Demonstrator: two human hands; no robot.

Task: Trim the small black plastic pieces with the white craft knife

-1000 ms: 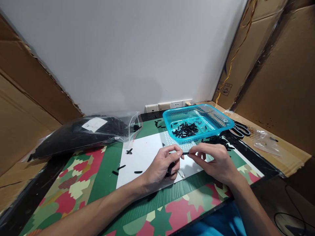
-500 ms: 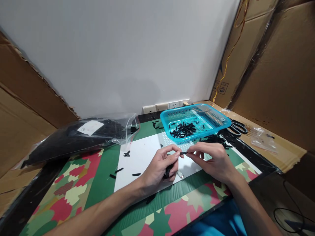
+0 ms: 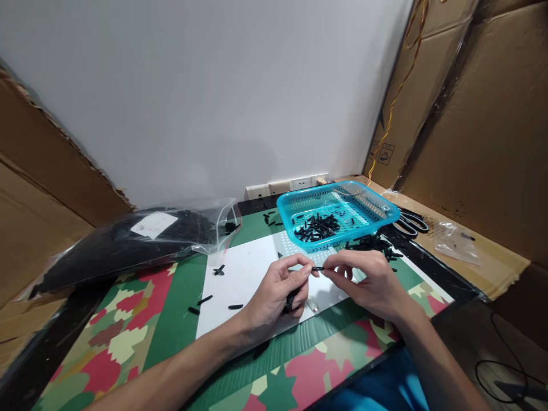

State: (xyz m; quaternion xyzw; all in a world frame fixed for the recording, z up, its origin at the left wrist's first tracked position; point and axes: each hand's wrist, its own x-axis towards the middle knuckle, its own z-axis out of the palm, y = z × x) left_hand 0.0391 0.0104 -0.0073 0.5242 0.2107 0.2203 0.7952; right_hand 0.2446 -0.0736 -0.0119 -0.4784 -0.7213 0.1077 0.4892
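My left hand (image 3: 274,294) and my right hand (image 3: 368,282) meet over a white sheet (image 3: 248,274), pinching a small black plastic piece (image 3: 317,268) between their fingertips. More black pieces are tucked in my left palm. Just behind my hands stands a turquoise basket (image 3: 338,212) with several black pieces inside. Loose black pieces (image 3: 220,269) lie scattered on the sheet to the left.
A clear bag of black parts (image 3: 128,237) lies at the left on the camouflage-patterned mat (image 3: 128,331). Scissors (image 3: 411,222) and a small clear bag (image 3: 456,242) sit at the right. A heap of black pieces (image 3: 370,244) lies beside the basket. Cardboard walls flank both sides.
Both hands stay together on the small black piece; only the view has drifted slightly, so everything sits a little further left.
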